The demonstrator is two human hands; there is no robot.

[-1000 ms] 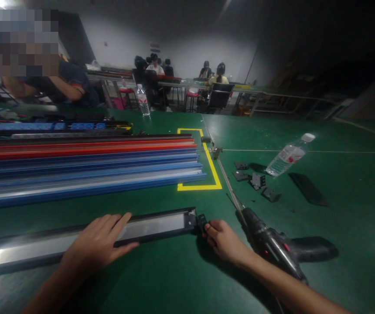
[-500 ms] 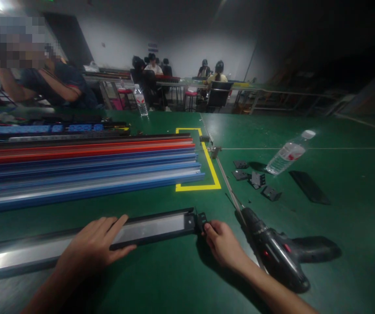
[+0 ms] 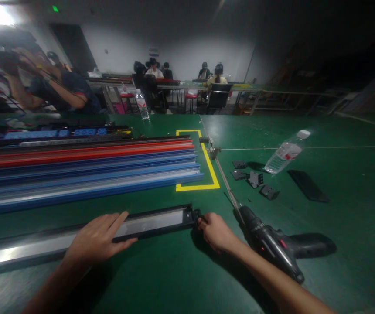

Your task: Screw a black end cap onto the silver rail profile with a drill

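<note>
A long black channel (image 3: 161, 221) with a pale inner strip runs from the left edge toward the middle of the green table. Across it lies my left hand (image 3: 97, 237), thumb on the near rim and fingers over the far side, gripping it. My right hand (image 3: 216, 231) pinches a small black end cap (image 3: 196, 216) at the channel's right end. The cap meets the channel's end; how deep it sits is hard to see. A black power drill (image 3: 272, 240) with a long bit lies to the right of my right hand.
Red and blue channels (image 3: 141, 174) lie beyond, their ends inside a yellow tape outline (image 3: 215, 174). Several loose black end caps (image 3: 256, 178), a water bottle (image 3: 284, 155) and a dark flat slab (image 3: 308, 186) are at right. A person (image 3: 63, 89) sits across the table.
My right hand has moved the end cap slightly left, against the channel's end. My left hand keeps its place on the channel. The view has shifted slightly.
</note>
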